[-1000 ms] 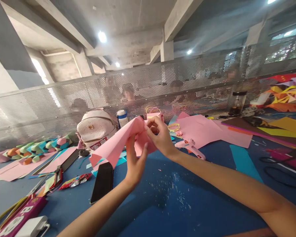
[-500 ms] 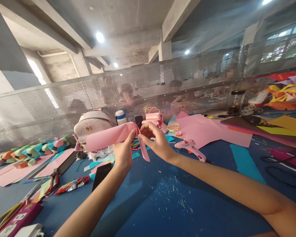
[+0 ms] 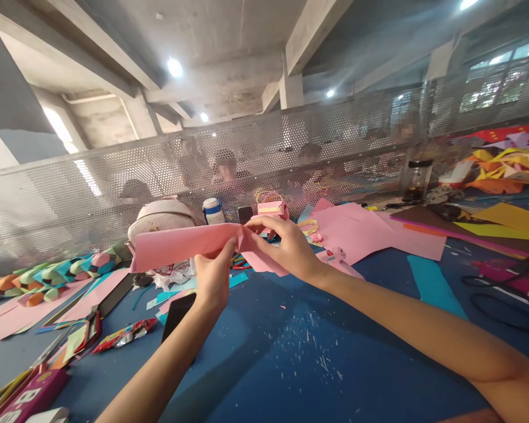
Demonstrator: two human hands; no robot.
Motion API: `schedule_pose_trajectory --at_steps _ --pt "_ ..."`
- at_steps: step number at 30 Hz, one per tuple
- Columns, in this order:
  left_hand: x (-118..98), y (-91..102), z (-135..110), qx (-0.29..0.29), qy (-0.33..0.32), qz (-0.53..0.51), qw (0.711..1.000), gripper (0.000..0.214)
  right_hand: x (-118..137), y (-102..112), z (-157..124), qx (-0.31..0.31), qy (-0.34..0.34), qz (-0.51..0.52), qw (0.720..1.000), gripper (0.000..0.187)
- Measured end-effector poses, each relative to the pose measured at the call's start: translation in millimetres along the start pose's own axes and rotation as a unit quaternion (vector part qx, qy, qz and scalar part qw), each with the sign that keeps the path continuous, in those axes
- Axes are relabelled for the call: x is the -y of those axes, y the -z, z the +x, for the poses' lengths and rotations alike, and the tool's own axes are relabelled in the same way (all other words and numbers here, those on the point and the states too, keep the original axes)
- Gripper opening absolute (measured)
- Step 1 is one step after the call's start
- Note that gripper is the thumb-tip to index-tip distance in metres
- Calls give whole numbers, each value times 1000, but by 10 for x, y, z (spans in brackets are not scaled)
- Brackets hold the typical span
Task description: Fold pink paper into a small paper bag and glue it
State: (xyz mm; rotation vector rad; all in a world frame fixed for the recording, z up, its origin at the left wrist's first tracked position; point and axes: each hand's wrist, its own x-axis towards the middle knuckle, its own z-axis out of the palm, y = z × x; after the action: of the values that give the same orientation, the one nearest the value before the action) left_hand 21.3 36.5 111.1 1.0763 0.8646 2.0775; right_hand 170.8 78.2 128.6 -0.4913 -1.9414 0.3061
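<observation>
A sheet of pink paper [image 3: 180,244] is held up above the table, bent over, with a narrower part hanging down on the right. My left hand [image 3: 214,267] grips it from below, the thumb pressed near the crease and the fingers hidden behind the paper. My right hand [image 3: 286,247] pinches the same sheet just right of that crease, thumb and fingers close together. Partly behind my right wrist lies a pink glue gun [image 3: 337,257]. Beyond the hands stands a small pink paper box [image 3: 271,208] with a yellow band.
A pale backpack [image 3: 158,211] and a white bottle [image 3: 212,210] stand by the perforated metal screen [image 3: 264,138]. Large pink sheets [image 3: 357,232] lie at right, a black phone [image 3: 178,314] and red wrapper [image 3: 123,336] at left. Paper scraps dot the blue table [image 3: 264,364]. People sit beyond the screen.
The pink paper has turned and dipped a little to the left. Its hanging strip on the right now looks broader, and my right hand reaches over it. Both hands still hold the sheet.
</observation>
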Motion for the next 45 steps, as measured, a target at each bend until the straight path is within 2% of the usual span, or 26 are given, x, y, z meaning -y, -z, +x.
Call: schedule_pose_trajectory --at_steps 10,20,24,36,41,45 --pt "-97 -4 5 54 18 17 998 27 83 204 61 34 -8 -51 998 15" --pt "-19 17 -85 32 -2 52 998 26 164 157 32 48 -18 -43 998 15" --pt "-31 4 -90 25 -17 63 998 26 143 143 36 30 -15 -6 999 9" --pt "-8 -15 -133 14 -46 77 996 30 129 105 33 -13 -5 41 999 8" --pt "13 -22 -167 -22 -76 90 993 36 137 94 41 -12 -27 68 997 12" --pt "15 -8 -157 -14 -97 107 989 33 89 88 49 4 -46 69 997 13"
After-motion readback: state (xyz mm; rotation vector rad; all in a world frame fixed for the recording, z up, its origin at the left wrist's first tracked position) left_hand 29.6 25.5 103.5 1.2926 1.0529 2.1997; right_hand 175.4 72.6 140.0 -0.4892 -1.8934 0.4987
